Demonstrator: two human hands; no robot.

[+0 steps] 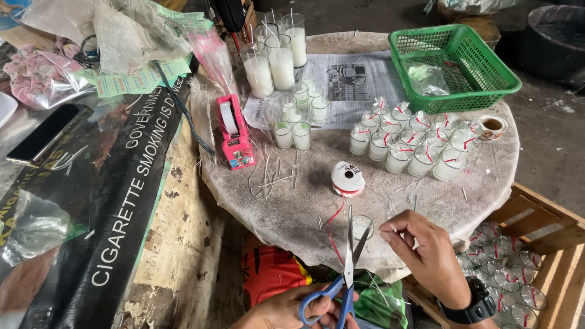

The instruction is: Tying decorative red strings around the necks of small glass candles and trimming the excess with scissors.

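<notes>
Scissors (348,268) sit in our left hand (292,312), pointing up toward our right hand (426,256).

From the head camera, we see our left hand gripping the blue handles, low by the edge of the round table (292,213). The silver blades are open a little. Our right hand is just beside the blade tips, its fingers pinched on something too thin to make out. A red string (332,228) runs down from the white spool (348,178) near the blades. A small glass cup (363,225) stands behind them.
</notes>
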